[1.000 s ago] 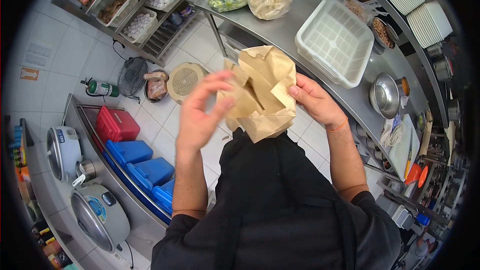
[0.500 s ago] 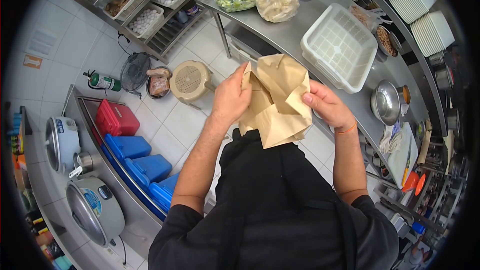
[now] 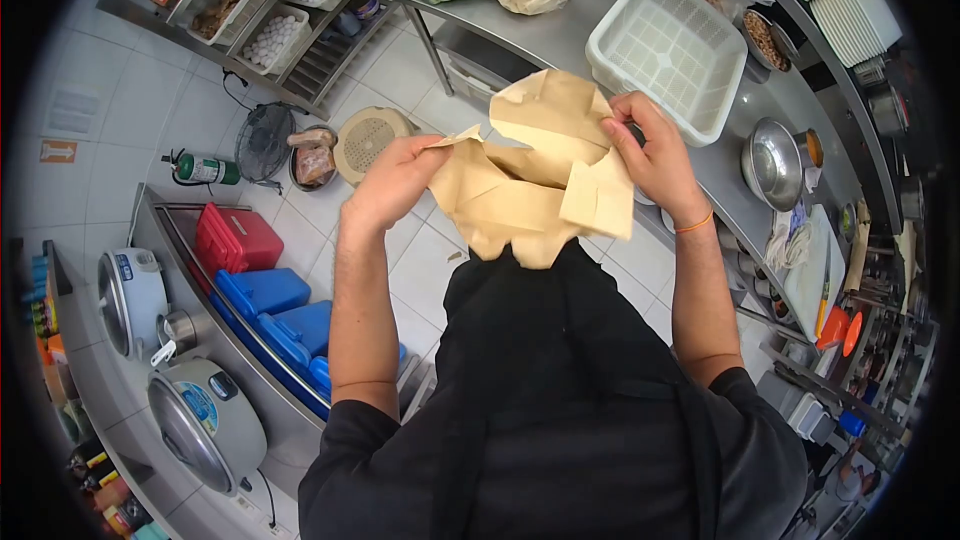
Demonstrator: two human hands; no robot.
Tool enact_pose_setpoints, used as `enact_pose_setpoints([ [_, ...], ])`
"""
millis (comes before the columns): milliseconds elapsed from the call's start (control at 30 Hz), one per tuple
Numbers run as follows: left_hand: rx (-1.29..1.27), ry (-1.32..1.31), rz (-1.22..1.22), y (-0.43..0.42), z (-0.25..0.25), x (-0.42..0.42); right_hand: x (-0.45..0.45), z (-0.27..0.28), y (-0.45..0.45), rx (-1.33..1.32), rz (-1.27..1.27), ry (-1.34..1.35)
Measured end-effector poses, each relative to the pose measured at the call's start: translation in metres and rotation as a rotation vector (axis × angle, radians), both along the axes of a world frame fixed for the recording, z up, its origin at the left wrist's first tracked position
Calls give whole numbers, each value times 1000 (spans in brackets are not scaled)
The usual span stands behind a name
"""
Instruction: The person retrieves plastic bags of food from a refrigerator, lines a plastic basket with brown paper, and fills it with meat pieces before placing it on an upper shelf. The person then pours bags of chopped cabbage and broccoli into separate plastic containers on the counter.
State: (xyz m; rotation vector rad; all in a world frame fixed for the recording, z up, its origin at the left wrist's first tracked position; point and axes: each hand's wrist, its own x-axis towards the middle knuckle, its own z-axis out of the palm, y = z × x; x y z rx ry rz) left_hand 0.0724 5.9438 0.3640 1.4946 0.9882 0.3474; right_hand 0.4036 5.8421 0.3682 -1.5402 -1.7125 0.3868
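"Two hands are what I steer from far away, and both have hold of one brown paper bag (image 3: 505, 205)."

"Where is the bag?"

"Up in the air, between the left hand (image 3: 392, 180) and the right hand (image 3: 655, 155), in front of the black apron (image 3: 560, 340). White floor (image 3: 410, 275) shows past it. I can't tell if its low edge touches the apron."

"How is each grip?"

"Both are closed in a pinch. The left hand's grip has a thin edge of paper. The right hand's grip has the other side, next to a big flap that stands up. The mouth gapes between them, but I can't see the bottom."

"How do I do this bit well?"

"I think you should pull softly, the same on both sides. Paper could rip if you tug hard. The left pinch looks close to the tip, so a bit more paper there may be safer. The front is all crumply, so I would smooth those folds gently."

"Anything close by to bump?"

"Maybe the white basket (image 3: 665, 55) on the metal counter (image 3: 555, 45). It looks near the right hand, but I can't tell how near."
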Motion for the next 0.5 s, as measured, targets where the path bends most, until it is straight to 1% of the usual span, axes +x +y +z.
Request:
enact_pose_setpoints([
  [67,131,59,-33,-8,6,6,-16,11,-3,183,-33,-158],
  [100,197,89,-49,-13,9,11,-25,19,-7,165,-53,-183],
  [200,477,166,33,-27,4,26,-64,38,-8,319,-4,-322],
  [300,513,207,59,-41,24,42,-89,17,6,320,-42,-380],
  [367,557,246,76,-53,30,46,-91,-2,13,248,2,-347],
  [500,644,272,46,-68,31,44,-90,-3,12,173,75,-258],
])
